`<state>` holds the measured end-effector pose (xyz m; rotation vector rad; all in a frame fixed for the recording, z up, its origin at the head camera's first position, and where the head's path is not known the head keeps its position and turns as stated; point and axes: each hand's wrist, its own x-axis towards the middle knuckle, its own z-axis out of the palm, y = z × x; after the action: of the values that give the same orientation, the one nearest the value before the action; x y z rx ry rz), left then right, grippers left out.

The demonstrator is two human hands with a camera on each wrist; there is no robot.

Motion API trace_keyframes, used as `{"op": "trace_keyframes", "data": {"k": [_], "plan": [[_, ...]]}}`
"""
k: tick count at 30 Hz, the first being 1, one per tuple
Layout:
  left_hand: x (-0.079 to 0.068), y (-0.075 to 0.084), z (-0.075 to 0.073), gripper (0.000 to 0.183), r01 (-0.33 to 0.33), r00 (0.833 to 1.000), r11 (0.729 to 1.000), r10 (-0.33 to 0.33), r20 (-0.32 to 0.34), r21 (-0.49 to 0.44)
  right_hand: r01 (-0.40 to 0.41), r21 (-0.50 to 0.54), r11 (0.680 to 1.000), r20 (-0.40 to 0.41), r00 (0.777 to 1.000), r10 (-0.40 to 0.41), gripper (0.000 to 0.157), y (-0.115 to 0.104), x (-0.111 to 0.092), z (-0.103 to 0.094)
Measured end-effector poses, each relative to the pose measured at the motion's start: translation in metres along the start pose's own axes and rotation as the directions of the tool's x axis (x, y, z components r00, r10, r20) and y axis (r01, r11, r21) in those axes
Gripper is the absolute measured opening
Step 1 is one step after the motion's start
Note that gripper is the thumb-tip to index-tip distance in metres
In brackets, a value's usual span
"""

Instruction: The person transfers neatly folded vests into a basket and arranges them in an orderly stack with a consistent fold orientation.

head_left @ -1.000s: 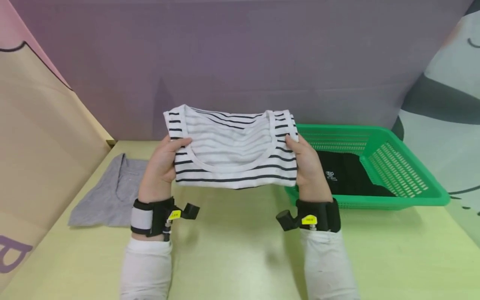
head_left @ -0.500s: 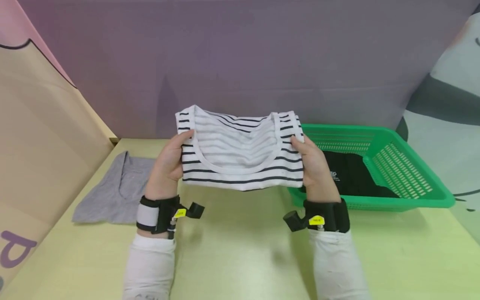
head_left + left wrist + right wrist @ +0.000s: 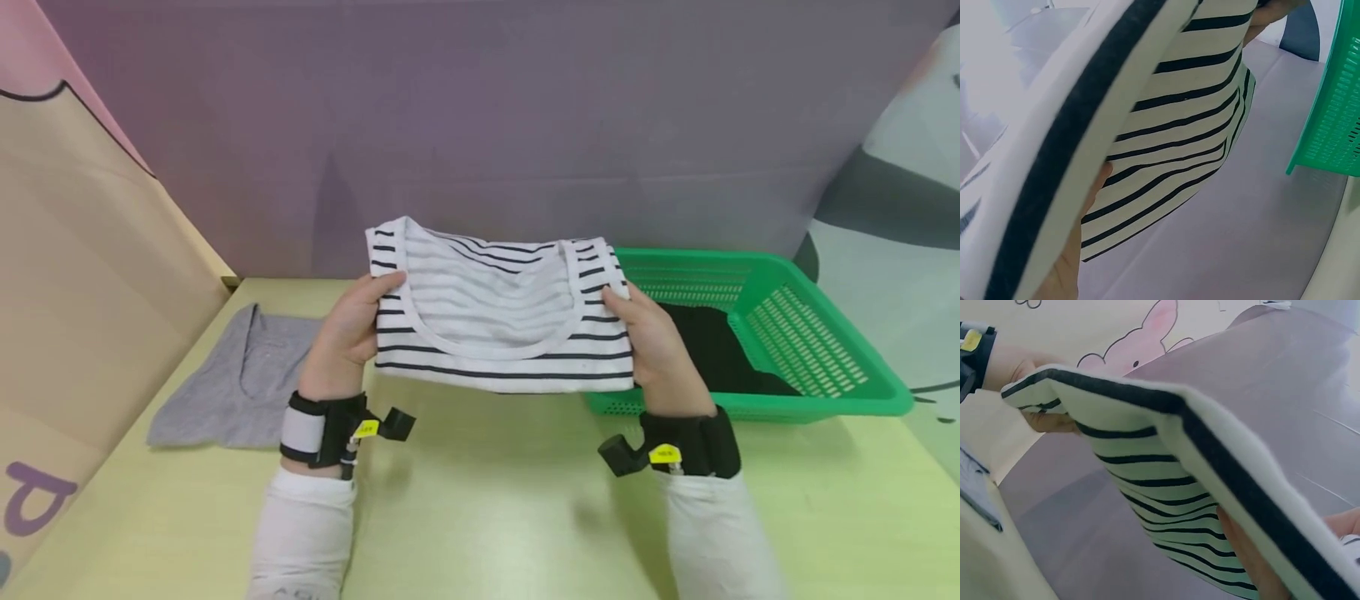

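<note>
A white shirt (image 3: pixel 502 367) with black stripes, folded into a rectangle with its scoop neckline facing up, is held in the air above the table. My left hand (image 3: pixel 348 329) grips its left side, thumb on top near the neckline. On the opposite side my right hand (image 3: pixel 660 342) pinches the cloth, thumb on the front and fingers behind. In the left wrist view the striped underside (image 3: pixel 1172 137) shows, with some fingers (image 3: pixel 1066 262) beneath it. Fingers (image 3: pixel 1247 550) of the right hand also lie under the cloth in the right wrist view.
A green plastic basket (image 3: pixel 825 406) stands on the table (image 3: pixel 487 500) at the right, with a folded black garment (image 3: pixel 708 350) inside. A folded grey shirt (image 3: pixel 225 392) lies at the left. Behind the table hangs a purple-grey backdrop (image 3: pixel 487 117).
Both hands have carried the striped shirt to the right and slightly down in the head view, toward the basket. The grip on each side stays the same.
</note>
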<state>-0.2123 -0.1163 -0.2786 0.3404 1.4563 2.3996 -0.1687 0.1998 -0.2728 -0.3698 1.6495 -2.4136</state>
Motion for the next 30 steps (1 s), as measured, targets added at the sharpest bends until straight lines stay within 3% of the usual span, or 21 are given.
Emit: {"op": "trace_keyframes", "data": {"k": [3, 8, 16, 21, 30], "plan": [[0.002, -0.001, 0.003, 0.02, 0.003, 1.0, 1.0, -0.003, 0.017, 0.01, -0.002, -0.032, 0.999, 0.022, 1.0, 0.003, 0.033, -0.001, -0.005, -0.005], [0.004, -0.005, 0.007, 0.022, 0.008, 0.998, 1.0, -0.01, 0.067, 0.017, -0.032, -0.114, 0.993, -0.016, 0.999, 0.03, 0.038, -0.006, -0.013, -0.01], [0.004, -0.011, 0.012, 0.021, 0.027, 0.997, 1.0, -0.027, 0.072, 0.002, -0.117, -0.215, 0.97, -0.017, 0.993, 0.117, 0.041, -0.017, -0.022, -0.02], [0.007, -0.015, 0.014, 0.023, 0.034, 0.996, 0.999, -0.034, 0.078, 0.006, -0.169, -0.238, 0.957, -0.015, 0.985, 0.17, 0.045, -0.02, -0.024, -0.027], [0.008, -0.02, 0.018, 0.022, 0.021, 0.99, 0.998, -0.029, 0.136, 0.059, -0.187, -0.25, 0.95, 0.0, 0.981, 0.193, 0.046, -0.02, -0.029, -0.039]]}}
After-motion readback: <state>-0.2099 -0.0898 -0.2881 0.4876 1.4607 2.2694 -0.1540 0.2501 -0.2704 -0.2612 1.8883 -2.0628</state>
